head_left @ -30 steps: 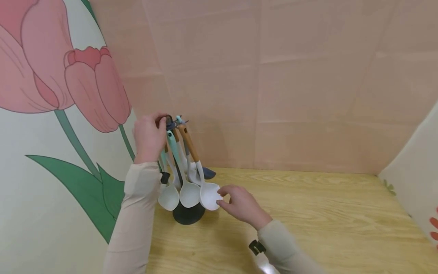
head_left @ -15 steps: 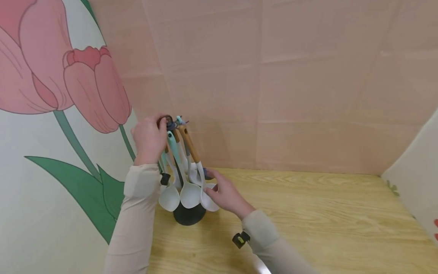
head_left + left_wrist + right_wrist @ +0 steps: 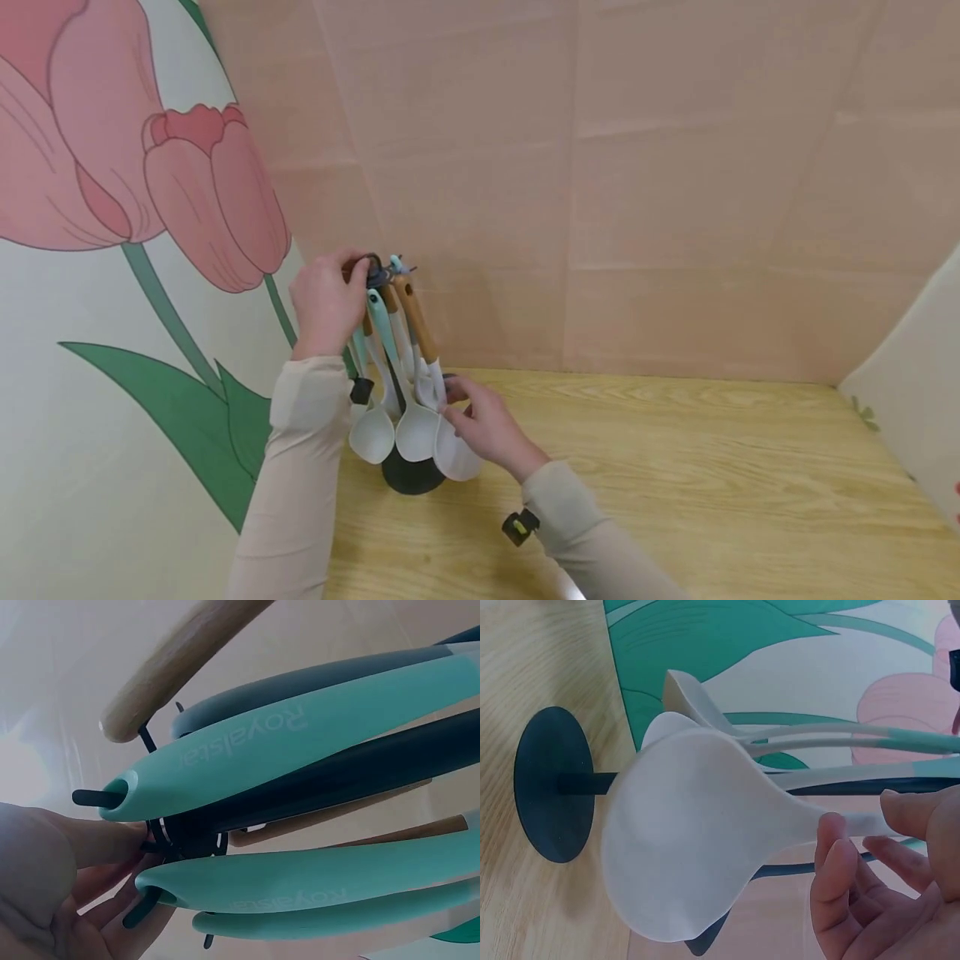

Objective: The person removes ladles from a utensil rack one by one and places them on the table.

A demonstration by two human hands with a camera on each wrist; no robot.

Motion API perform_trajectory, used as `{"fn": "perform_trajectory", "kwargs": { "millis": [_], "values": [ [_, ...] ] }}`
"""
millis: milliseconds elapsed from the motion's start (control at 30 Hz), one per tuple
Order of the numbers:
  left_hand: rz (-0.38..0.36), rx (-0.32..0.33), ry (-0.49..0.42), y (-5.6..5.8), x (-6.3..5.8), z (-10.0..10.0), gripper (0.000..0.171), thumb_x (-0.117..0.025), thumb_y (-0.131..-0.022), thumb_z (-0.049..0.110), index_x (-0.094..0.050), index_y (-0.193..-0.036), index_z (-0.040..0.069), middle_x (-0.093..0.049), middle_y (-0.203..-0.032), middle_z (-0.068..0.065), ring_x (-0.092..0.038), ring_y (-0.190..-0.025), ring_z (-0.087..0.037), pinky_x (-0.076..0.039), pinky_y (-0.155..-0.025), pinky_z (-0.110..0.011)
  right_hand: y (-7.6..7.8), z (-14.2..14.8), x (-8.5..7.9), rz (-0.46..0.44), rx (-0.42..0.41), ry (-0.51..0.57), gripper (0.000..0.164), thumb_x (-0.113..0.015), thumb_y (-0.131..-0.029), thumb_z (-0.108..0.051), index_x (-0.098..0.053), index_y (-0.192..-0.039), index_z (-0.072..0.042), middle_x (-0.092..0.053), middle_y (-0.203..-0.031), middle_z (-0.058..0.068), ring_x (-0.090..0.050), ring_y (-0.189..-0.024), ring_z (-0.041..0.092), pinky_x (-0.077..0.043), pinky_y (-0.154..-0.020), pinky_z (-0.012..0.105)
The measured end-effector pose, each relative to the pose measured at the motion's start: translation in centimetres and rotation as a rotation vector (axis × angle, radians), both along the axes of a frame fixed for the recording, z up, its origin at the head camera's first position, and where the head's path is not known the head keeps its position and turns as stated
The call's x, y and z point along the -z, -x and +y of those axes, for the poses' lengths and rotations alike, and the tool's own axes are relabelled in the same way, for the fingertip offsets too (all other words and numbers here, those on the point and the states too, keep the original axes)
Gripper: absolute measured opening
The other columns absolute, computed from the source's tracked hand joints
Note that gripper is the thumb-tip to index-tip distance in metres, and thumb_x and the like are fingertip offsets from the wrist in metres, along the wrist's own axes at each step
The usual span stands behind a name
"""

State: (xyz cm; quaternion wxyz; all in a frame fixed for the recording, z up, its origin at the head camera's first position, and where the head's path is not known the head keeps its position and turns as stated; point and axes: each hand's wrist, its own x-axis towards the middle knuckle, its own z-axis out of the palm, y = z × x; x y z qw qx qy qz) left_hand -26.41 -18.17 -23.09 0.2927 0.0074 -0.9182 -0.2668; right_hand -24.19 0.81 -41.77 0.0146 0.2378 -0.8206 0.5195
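Right grip [image 3: 489,423] on white ladle [image 3: 682,832] (wooden-handled), left grip [image 3: 327,305] on rack top [image 3: 191,844].

Tulip mural [image 3: 213,208], pinkish backdrop [image 3: 690,200], yellowish tabletop [image 3: 720,475]

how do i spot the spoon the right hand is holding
On the wood-grain table stands a black-based utensil rack. In the head view, three pale spoons hang in front. Yours is the rightmost spoon, its neck pinched by the right hand, its handle brown, while that of the middle spoon is mint.
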Motion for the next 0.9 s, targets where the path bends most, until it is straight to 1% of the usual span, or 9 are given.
{"fn": "perform_trajectory", "kwargs": {
  "millis": [167, 367, 600, 767, 900],
  "values": [
    [-0.007, 0.004, -0.009, -0.11, -0.04, -0.14, 0.028, -0.055, -0.104, 0.024, -0.073, -0.120, 0.010, -0.074, -0.108, -0.013, -0.068, -0.096, -0.030, -0.045, -0.088, -0.048, -0.22, -0.31, -0.19, -0.029, -0.019, -0.025, 0.030, -0.060, -0.101, -0.018, -0.062, -0.128, -0.006, -0.065, -0.114, 0.009, -0.061, -0.068, 0.013, -0.055, -0.062, 0.027],
    [0.013, 0.004, -0.007, 0.07, 0.20, -0.46, 0.029, -0.055, -0.104, 0.026, -0.074, -0.120, 0.011, -0.075, -0.107, -0.013, -0.067, -0.093, -0.031, -0.046, -0.086, -0.049, -0.29, -0.61, -0.26, -0.043, -0.033, 0.004, 0.028, -0.060, -0.101, -0.018, -0.062, -0.125, -0.002, -0.065, -0.113, 0.011, -0.067, -0.072, 0.025, -0.055, -0.062, 0.028],
    [0.032, -0.016, 0.018, -0.07, 0.27, -0.52, 0.029, -0.055, -0.104, 0.027, -0.074, -0.120, 0.011, -0.075, -0.105, -0.013, -0.067, -0.092, -0.034, -0.046, -0.084, -0.050, -0.46, -0.78, -0.37, -0.026, -0.016, 0.012, 0.021, -0.059, -0.101, -0.017, -0.064, -0.117, -0.004, -0.066, -0.104, 0.009, -0.067, -0.069, 0.025, -0.054, -0.061, 0.028],
    [0.036, -0.012, 0.016, -0.18, 0.26, -0.56, 0.029, -0.055, -0.104, 0.026, -0.074, -0.120, 0.011, -0.075, -0.106, -0.014, -0.068, -0.093, -0.034, -0.046, -0.084, -0.051, -0.51, -0.81, -0.25, -0.013, -0.016, 0.020, 0.019, -0.059, -0.101, -0.018, -0.065, -0.115, -0.005, -0.066, -0.102, 0.008, -0.068, -0.071, 0.032, -0.054, -0.060, 0.027],
    [0.037, 0.003, 0.013, -0.15, 0.38, -0.66, 0.030, -0.055, -0.104, 0.026, -0.074, -0.121, 0.010, -0.075, -0.106, -0.014, -0.068, -0.092, -0.034, -0.047, -0.083, -0.050, -0.62, -0.81, -0.20, -0.004, -0.013, 0.020, 0.019, -0.059, -0.102, -0.018, -0.065, -0.114, -0.005, -0.066, -0.102, 0.008, -0.067, -0.070, 0.031, -0.054, -0.060, 0.027]
  ]
}}
